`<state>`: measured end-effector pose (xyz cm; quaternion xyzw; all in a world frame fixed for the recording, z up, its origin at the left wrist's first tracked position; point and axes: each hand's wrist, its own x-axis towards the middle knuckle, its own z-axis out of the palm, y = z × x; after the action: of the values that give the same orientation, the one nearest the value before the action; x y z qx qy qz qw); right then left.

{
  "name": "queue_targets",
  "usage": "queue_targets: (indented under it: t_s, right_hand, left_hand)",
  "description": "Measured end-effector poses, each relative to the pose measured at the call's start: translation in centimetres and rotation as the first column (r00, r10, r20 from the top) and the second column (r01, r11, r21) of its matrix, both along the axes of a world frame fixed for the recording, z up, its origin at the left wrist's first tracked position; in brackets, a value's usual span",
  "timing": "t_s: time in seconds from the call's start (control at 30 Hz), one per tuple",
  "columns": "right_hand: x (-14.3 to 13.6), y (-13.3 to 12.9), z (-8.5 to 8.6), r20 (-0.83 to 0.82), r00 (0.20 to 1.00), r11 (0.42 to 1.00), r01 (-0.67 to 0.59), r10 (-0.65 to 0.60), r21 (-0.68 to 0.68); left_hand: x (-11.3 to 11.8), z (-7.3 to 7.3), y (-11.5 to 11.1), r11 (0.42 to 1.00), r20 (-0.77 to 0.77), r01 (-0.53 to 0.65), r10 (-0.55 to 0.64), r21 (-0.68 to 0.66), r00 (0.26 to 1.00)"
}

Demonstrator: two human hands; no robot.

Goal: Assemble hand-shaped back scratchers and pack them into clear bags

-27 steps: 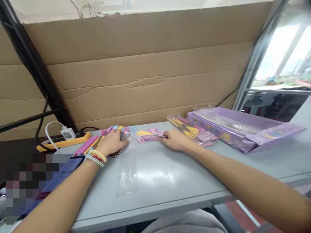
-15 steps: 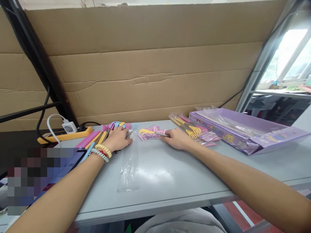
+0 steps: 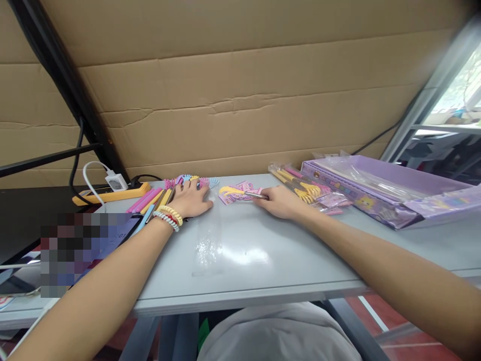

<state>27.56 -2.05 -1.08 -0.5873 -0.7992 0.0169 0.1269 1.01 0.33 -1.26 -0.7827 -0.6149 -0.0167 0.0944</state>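
My right hand (image 3: 280, 201) is closed around the metal rod of a back scratcher with a yellow hand-shaped head (image 3: 230, 190). That head lies over small pink printed cards (image 3: 246, 185). My left hand (image 3: 191, 200) rests with spread fingers over the row of loose back scratchers (image 3: 150, 199), whose pink, yellow and blue handles point toward me. Their hand-shaped heads show just beyond my fingers. A long clear plastic bag (image 3: 209, 250) lies flat beside my left thumb; whether the thumb touches it I cannot tell.
Bagged back scratchers (image 3: 300, 188) with pink cards lie right of my right hand. Beyond them stands an open purple box (image 3: 376, 208) holding clear bags. At left are a yellow power strip (image 3: 131, 193) with a white charger (image 3: 116, 181) and a phone-like screen. Cardboard (image 3: 240, 125) walls the back.
The view has tilted down and shifted left, so everything sits a little higher and further right. My left fingers look slightly more spread; my right hand keeps hold of the back scratcher.
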Motion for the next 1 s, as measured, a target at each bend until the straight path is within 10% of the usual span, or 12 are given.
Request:
queue_targets:
  t_s: [0.57,1.0]
  right_hand:
    - [-1.3,-1.6,0.8,-0.068,0.988,0.987,-0.133,0.139,0.087]
    - [-1.7,-1.5,-0.1,-0.058,0.965,0.965,-0.252,0.256,0.066]
  left_hand:
    - [-0.2,-0.6,1.8,0.979,0.006,0.144,-0.146,0.142,0.989]
    - [1.9,1.5,-2.4,0.972,0.074,0.216,-0.210,-0.096,0.975]
